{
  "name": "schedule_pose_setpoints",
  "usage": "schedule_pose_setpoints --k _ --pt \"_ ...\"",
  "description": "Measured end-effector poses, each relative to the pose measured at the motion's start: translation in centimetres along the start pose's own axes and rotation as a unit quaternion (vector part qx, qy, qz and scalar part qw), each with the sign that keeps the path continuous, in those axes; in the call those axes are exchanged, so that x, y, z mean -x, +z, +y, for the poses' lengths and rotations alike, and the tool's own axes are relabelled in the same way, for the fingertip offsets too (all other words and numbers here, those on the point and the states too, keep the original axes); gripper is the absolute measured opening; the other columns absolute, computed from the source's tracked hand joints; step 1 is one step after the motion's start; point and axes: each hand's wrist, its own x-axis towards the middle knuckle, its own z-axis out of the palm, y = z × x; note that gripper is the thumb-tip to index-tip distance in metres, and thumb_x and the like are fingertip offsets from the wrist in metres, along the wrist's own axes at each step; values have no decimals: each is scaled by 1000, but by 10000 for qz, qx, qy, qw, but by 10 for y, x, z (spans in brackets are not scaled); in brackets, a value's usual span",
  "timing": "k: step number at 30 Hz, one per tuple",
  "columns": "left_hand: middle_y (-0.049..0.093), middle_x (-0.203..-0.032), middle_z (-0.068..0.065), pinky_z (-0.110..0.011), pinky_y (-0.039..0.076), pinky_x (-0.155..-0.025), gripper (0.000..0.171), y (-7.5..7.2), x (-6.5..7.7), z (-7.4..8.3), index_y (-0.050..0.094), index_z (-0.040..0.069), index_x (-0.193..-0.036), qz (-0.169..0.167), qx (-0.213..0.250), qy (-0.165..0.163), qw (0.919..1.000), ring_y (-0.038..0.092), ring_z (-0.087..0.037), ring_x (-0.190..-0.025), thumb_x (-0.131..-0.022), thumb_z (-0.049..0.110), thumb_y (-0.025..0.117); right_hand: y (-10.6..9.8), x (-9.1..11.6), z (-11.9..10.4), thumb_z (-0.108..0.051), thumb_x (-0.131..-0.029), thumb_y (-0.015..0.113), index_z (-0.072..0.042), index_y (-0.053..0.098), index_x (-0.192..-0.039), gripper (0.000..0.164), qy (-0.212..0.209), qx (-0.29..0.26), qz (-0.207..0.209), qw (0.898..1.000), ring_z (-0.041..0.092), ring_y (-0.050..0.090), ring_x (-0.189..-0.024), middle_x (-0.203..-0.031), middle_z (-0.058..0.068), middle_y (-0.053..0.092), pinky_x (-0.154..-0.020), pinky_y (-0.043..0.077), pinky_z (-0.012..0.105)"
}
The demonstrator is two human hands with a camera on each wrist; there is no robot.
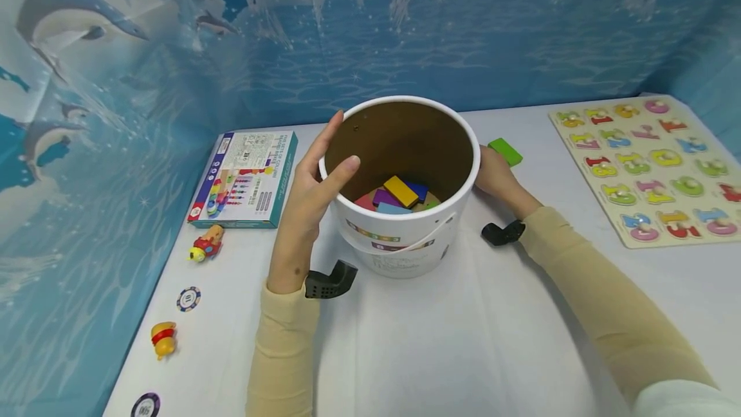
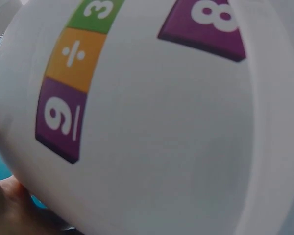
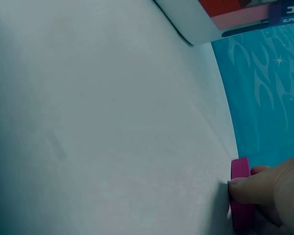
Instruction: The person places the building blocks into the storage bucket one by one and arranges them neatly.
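Observation:
A white bucket [image 1: 399,246] with a thin handle stands upright on the table. Inside it lie several coloured blocks, a yellow block [image 1: 401,192] on top. My left hand [image 1: 309,192] grips the bucket's left rim, thumb over the edge and fingers along the outside. Printed number tiles on the bucket wall [image 2: 161,122] fill the left wrist view. Beyond the bucket's right side, my right hand [image 1: 499,176] is partly hidden by it. In the right wrist view, its thumb and fingers pinch a pink block [image 3: 240,169]. A green block [image 1: 506,151] lies just past that hand.
A wooden number puzzle board [image 1: 587,147] lies at the right. To the left are a boxed toy set [image 1: 243,179], a small figure [image 1: 206,243], a yellow figure [image 1: 164,340] and two round chips, one chip [image 1: 188,298] farther back. A dolphin-print curtain [image 1: 370,50] hangs behind.

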Motion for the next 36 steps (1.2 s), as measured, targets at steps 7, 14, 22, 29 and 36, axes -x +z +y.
schedule_pose_setpoints --k 7,14,22,29,36 --pt "28 -141 10 -47 24 -101 68 -1 0 1 35 24 -137 3 -2 -32 10000 23 -14 -129 -78 44 63 -18 21 2 -18 -87 56 -1 53 -118 35 839 -986 -480 9904 28 51 -98 -107 18 56 -82 44 43" --pt "28 -141 10 -49 21 -102 64 -1 1 2 36 24 -137 16 -2 5 10000 22 -10 -128 -80 38 62 -57 48 -14 -22 -87 56 -8 48 -122 39 2133 -5166 -891 8244 13 51 -100 -119 3 45 -86 45 26" --pt "29 -141 10 -50 19 -102 65 0 1 1 36 24 -137 17 -12 36 10000 22 -11 -129 -80 39 62 -119 67 -71 -4 -90 47 -9 46 -129 39 1534 -7703 -619 6159 25 47 -114 -133 4 40 -87 44 35" --pt "28 -140 11 -49 21 -102 66 0 0 2 35 25 -137 27 -38 30 10000 23 -13 -129 -79 40 62 -141 66 -145 3 -89 45 5 51 -116 28 -87 -7437 -693 6648 32 43 -115 -129 16 41 -88 43 37" --pt "29 -140 11 -48 22 -102 67 1 1 2 35 25 -137 12 13 -50 10000 24 -11 -128 -78 42 63 -125 45 -193 -5 -87 53 1 60 -109 23 -634 -5379 -1516 8268 30 52 -103 -114 16 50 -84 46 33"
